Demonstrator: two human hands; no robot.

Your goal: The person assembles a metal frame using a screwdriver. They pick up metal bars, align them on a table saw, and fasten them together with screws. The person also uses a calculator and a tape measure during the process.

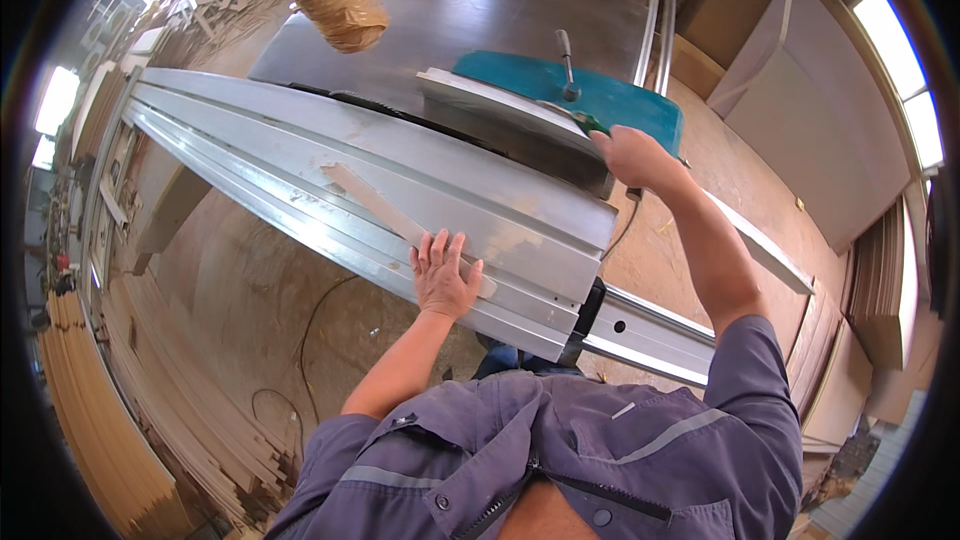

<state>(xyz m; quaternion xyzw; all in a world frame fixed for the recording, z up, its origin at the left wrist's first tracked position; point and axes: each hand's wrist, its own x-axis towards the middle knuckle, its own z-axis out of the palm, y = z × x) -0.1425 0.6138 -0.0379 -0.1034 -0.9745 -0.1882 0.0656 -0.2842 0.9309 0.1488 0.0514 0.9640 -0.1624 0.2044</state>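
My left hand (pixel 445 280) lies flat with its fingers spread over a thin, narrow wooden strip (pixel 372 202). The strip rests at a slant on the ribbed aluminium sliding table (pixel 480 202) of a large saw. Further off to the right, my right hand (pixel 640 157) is closed around a slim tool with a dark green handle (pixel 588 123). What its thin front end is, I cannot make out. That tool reaches over a long board-like piece with a pale top edge (pixel 510 105). Behind it is a teal machine part (pixel 625 105) with an upright metal lever (pixel 566 60).
A taped hose (pixel 335 0) hangs over the grey machine top (pixel 480 0). Long stacked boards (pixel 105 410) lie at the left, and large panels (pixel 820 110) lean at the right. A black cable (pixel 308 340) runs across the floor. A metal rail (pixel 650 335) extends beyond the table.
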